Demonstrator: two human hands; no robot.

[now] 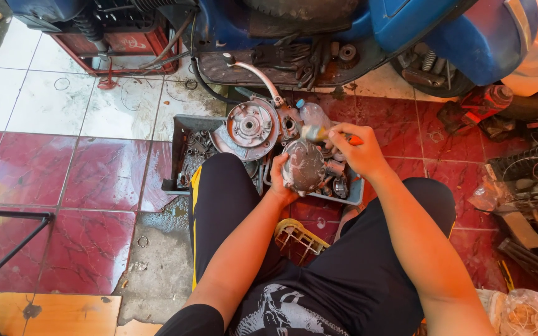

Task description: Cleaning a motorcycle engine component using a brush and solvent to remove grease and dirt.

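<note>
Two hands busy: left hand (pixel 279 180) cups round metal cover (pixel 304 166); right hand (pixel 356 149) grips brush (pixel 316 132).

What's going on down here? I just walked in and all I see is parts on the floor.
A person crouches on the tiled floor beside a blue scooter. Their left hand grips a round grey metal engine cover, while the right hand holds a brush with an orange handle against its top. Both are held above a tray of small parts. A larger engine casing rests just beyond, on a dark tray.
</note>
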